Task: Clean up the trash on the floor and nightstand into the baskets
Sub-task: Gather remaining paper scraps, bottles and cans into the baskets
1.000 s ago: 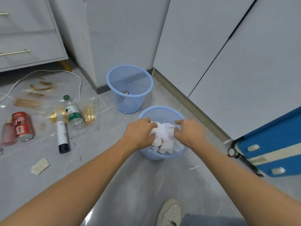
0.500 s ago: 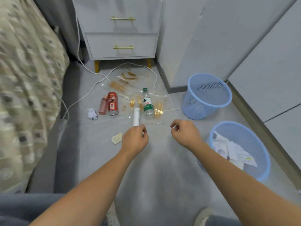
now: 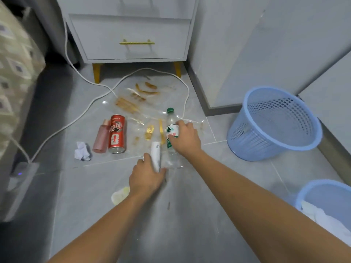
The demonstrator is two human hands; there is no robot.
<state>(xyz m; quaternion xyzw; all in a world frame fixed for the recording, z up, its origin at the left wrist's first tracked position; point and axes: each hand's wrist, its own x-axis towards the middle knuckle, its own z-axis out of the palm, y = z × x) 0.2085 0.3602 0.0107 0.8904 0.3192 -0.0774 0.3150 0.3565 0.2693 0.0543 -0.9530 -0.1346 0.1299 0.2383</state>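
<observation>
The nightstand (image 3: 131, 33) stands at top centre, the can (image 3: 116, 134) and water bottle (image 3: 171, 130) below it mid-frame. One basket (image 3: 273, 124) sits at right, another basket (image 3: 326, 194) at the lower right corner.

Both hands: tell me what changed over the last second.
They released the paper into the near basket and swung to the floor litter. The left hand now grips the white tube, the right hand the water bottle. Red can and pink bottle stayed.
</observation>
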